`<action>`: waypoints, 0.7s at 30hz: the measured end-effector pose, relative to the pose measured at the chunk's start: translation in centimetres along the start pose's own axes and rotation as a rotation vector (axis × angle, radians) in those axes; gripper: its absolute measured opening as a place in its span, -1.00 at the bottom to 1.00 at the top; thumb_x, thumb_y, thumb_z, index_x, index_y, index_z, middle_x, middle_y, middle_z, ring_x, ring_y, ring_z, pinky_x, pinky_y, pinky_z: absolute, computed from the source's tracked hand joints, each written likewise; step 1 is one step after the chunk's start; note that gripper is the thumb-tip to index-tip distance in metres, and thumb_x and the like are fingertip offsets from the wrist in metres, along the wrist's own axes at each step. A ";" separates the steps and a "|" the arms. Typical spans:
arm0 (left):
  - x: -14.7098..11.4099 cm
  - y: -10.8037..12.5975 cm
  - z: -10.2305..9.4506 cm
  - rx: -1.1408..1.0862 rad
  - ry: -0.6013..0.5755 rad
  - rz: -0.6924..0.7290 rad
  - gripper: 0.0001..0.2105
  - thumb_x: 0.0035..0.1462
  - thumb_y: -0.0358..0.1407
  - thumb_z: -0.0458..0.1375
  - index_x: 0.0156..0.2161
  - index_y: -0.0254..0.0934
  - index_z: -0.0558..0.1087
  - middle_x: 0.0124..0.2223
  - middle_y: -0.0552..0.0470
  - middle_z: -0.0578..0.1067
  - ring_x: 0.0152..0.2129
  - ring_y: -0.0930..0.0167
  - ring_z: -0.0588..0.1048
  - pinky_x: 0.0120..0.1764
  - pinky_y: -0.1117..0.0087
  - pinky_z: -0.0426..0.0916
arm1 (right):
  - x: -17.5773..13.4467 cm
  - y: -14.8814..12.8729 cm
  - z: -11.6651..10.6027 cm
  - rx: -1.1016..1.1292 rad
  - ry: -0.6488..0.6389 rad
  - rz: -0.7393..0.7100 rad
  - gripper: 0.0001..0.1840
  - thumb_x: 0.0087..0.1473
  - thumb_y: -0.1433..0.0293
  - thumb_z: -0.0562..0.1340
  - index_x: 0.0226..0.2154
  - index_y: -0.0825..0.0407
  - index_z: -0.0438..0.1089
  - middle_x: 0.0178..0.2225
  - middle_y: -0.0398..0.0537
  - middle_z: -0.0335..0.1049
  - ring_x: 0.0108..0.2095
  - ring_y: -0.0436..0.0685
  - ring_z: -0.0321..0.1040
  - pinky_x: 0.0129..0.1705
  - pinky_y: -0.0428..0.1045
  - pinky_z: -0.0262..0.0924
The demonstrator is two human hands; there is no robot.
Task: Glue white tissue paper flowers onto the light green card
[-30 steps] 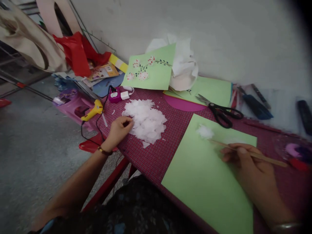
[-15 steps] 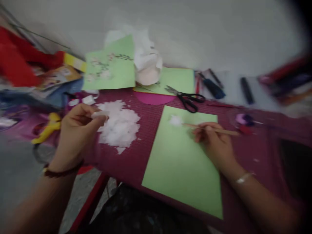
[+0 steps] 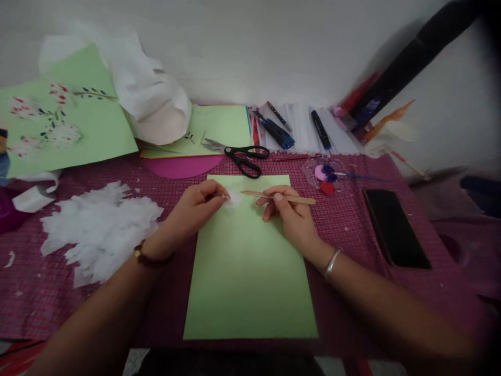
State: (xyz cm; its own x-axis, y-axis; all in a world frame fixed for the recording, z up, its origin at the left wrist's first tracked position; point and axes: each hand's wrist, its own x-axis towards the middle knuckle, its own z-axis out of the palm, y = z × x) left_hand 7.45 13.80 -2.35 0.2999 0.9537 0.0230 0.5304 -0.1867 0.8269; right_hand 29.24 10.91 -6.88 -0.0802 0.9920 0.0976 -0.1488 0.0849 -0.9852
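Note:
A green sheet of paper [image 3: 250,271] lies in front of me, with a small white fluffy tuft [image 3: 234,198] near its top. My left hand [image 3: 201,206] is beside the tuft, thumb and forefinger pinched on a small piece of white tissue paper [image 3: 226,197], mostly hidden by the fingers. In my right hand [image 3: 291,214] is a slim wooden stick [image 3: 301,199], held like a pen, its pointed tip just right of the tuft. To the left lies a loose heap of white tissue paper pieces [image 3: 102,235].
Black-handled scissors [image 3: 245,156] lie beyond the sheet. A green card with flower decorations [image 3: 58,115] stands at the left beside crumpled white paper [image 3: 152,99]. Paint blobs with a brush [image 3: 326,172], a phone [image 3: 396,228], a blue cutter [image 3: 277,133] and a marker [image 3: 321,129] are at the right.
My left hand has moved right, from over the tissue heap to the tuft on the green sheet. My right hand still holds the stick near the tuft. The view has turned rightward.

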 end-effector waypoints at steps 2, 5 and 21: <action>-0.5 -0.7 -0.6 0.013 -0.188 -0.051 -0.83 0.10 -0.24 0.10 -0.40 -0.25 0.47 -0.51 0.09 0.41 -0.56 0.46 0.34 -0.52 0.47 0.18 | 0.1 -0.1 0.0 0.006 0.004 0.003 -0.75 0.24 0.16 0.15 -0.22 -0.01 0.34 -0.36 -0.16 0.49 -0.54 -0.09 0.32 -0.47 -0.09 0.25; -0.8 -1.2 -1.0 0.081 -0.323 -0.023 -0.88 0.07 -0.28 0.13 -0.31 -0.23 0.48 -0.50 0.11 0.43 -0.57 0.46 0.36 -0.52 0.47 0.19 | -0.1 -0.2 0.1 -0.005 -0.008 0.010 -0.77 0.24 0.18 0.14 -0.23 -0.01 0.35 -0.36 -0.16 0.48 -0.54 -0.09 0.33 -0.46 -0.09 0.26; 0.2 -2.0 1.2 0.181 -0.039 0.087 -0.96 0.04 -0.38 0.19 -0.39 -0.29 0.48 -0.42 0.07 0.48 -0.48 0.47 0.41 -0.41 0.44 0.24 | -0.8 -0.8 0.0 0.059 0.010 -0.045 -0.83 0.26 0.25 0.13 -0.28 -0.03 0.35 -0.39 -0.18 0.49 -0.50 -0.07 0.37 -0.42 -0.07 0.28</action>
State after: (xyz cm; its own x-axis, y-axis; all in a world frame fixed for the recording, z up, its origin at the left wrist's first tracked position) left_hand 7.46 14.07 -4.67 0.3793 0.9230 0.0649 0.6344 -0.3104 0.7080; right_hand 29.42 10.00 -6.19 -0.0623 0.9881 0.1403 -0.2095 0.1245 -0.9698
